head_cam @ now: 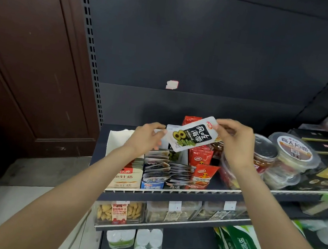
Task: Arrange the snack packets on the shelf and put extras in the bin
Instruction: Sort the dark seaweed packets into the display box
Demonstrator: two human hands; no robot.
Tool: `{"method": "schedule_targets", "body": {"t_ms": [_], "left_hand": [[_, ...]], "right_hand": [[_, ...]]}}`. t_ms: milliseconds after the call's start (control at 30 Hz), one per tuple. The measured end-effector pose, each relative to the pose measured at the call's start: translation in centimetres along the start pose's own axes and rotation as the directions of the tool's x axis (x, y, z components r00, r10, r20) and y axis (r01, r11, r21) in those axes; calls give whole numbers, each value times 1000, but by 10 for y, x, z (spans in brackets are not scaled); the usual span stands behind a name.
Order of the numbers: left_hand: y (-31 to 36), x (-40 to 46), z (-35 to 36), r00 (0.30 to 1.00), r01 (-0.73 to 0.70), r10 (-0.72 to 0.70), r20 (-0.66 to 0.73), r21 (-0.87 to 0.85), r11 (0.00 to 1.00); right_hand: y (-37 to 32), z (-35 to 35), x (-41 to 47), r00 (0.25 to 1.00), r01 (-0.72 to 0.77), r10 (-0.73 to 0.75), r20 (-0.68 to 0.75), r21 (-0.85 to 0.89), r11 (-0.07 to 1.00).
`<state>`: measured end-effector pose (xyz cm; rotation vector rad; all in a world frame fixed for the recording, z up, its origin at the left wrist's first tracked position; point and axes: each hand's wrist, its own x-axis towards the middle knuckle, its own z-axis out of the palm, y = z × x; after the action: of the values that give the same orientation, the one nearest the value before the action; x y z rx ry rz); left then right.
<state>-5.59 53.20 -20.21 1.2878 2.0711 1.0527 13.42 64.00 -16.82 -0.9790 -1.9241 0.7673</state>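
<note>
Dark shelf (170, 190) stocked with rows of snack packets (158, 169), I see my left hand (146, 137) and right hand (233, 141) both pinching one white seaweed packet (192, 135) above those rows

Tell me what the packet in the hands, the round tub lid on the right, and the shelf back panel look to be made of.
Held snack packet: looks like thin glossy plastic film, printed black and white; it catches light. Left hand and right hand hold it at either end.
Round tub lid: likely clear moulded plastic, with a printed label showing through.
Shelf back panel: probably painted metal, matt dark grey, beside a slotted upright.
</note>
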Motion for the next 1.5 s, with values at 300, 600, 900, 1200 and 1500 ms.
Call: {"method": "schedule_targets", "body": {"t_ms": [300,600,900,1200,1500], "left_hand": [[15,15,0,967,218,-245,76,-745,631],[18,7,-6,997,46,-74,-12,-681,731],[15,-3,-9,979,-188,135,-152,-421,888],[14,-2,-11,983,-164,118,-139,-389,906],[5,3,-14,983,180,-135,122,-580,794]], "right_hand": [[8,-14,-5,999,-19,27,-36,204,979],[16,-10,-7,951,-305,275,141,564,767],[29,-5,-10,954,-297,213,212,561,773],[24,-7,-10,954,-291,192,231,547,785],[19,-4,0,984,-135,87,153,337,932]]}}
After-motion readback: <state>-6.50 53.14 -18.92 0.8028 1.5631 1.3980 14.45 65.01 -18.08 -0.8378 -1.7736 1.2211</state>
